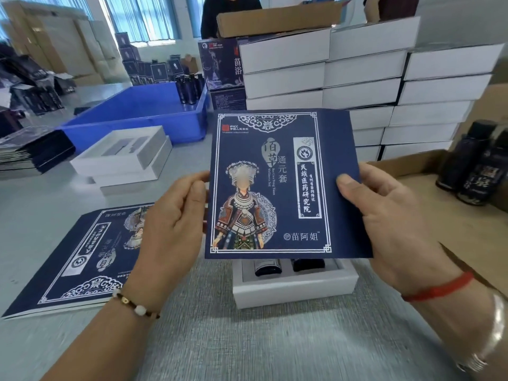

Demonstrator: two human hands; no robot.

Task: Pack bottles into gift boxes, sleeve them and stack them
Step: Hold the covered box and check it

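Two hands hold one flat navy sleeve above the table, printed face up. Left hand grips the sleeve's left edge, fingers curled with the thumb against the edge; right hand pinches the right edge, thumb on top, fingers hidden beneath.

Directly under the sleeve, near centre: open white gift box with two dark bottles seated in its insert, no lid on it that I can see. Near left: a second flat sleeve lies on the table. Far left: empty white boxes and a blue crate. Far right: tall stack of closed white boxes. Loose bottles stand at right in a cardboard tray.

Judgement: step in hand is opening the sleeve ready for the box. To do well:
- push the two folded edges toward each other so the flat sleeve pops into a tube;
- close the box first if it takes a lid;
- square the sleeve mouth to one box end and slide it on level, so the corners do not catch or crease the print.
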